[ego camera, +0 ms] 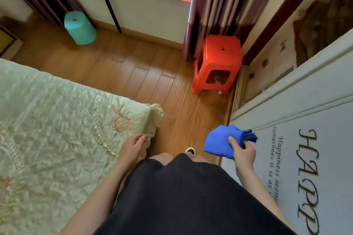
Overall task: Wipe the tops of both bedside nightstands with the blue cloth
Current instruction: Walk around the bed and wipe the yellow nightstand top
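My right hand [243, 155] grips a bunched blue cloth [219, 142] at waist height, close to a pale wardrobe door on the right. My left hand [133, 145] hangs loosely curled and holds nothing, beside the corner of the bed. No nightstand is clearly in view; a dark-edged piece of furniture [6, 41] shows only partly at the far left edge.
A bed with a pale green quilted cover [57, 120] fills the left. A narrow strip of wooden floor [133, 66] runs ahead between the bed and the wardrobe door [315, 129]. An orange plastic stool [217, 63] stands by the curtains; a teal stool [79, 28] sits farther left.
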`<state>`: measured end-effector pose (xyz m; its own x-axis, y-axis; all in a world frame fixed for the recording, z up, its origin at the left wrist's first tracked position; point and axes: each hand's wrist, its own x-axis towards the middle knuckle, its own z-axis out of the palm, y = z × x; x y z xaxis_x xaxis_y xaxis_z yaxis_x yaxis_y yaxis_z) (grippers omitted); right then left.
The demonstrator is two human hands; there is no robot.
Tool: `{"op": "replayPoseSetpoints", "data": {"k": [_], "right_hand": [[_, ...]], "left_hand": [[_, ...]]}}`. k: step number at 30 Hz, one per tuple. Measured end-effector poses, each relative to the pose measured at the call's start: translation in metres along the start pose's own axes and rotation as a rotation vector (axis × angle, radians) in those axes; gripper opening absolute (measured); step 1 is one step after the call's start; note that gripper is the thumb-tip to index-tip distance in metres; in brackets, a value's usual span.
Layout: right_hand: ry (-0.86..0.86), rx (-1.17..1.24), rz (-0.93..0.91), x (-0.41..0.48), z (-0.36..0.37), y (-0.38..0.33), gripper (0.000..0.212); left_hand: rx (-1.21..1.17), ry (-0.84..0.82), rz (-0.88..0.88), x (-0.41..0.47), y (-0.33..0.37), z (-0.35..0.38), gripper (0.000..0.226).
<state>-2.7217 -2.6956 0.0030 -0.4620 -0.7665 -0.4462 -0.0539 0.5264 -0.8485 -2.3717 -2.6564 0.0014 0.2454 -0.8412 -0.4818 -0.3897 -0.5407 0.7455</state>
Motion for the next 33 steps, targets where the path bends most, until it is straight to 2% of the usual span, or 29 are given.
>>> {"op": "replayPoseSetpoints", "data": {"k": [6,10,16,23,27,33], "right_hand": [[-0.127,-0.101,-0.071,0.092,0.065,-0.081,0.020],[-0.178,-0.124,-0.070,0.150,0.111,-0.114,0.015],[-0.145,-0.201,-0.085,0.243,0.185,-0.173,0.018],[-0.166,-0.291,-0.185,0.325,0.284,-0.278,0.013],[-0.262,-0.304,-0.221,0.358,0.362,-0.327,0.006],[-0.530,-0.355,-0.271,0.403,0.510,-0.388,0.007]], "left_hand": [[-0.044,0.136,-0.072,0.069,0.043,-0.016,0.021],[-0.083,0.155,-0.106,0.128,0.063,-0.020,0.022],[-0.153,0.138,-0.107,0.260,0.115,-0.045,0.025],[-0.175,0.236,-0.100,0.373,0.184,-0.119,0.022],[-0.212,0.287,-0.141,0.414,0.195,-0.140,0.023],[-0.325,0.421,-0.349,0.466,0.184,-0.163,0.026]]}}
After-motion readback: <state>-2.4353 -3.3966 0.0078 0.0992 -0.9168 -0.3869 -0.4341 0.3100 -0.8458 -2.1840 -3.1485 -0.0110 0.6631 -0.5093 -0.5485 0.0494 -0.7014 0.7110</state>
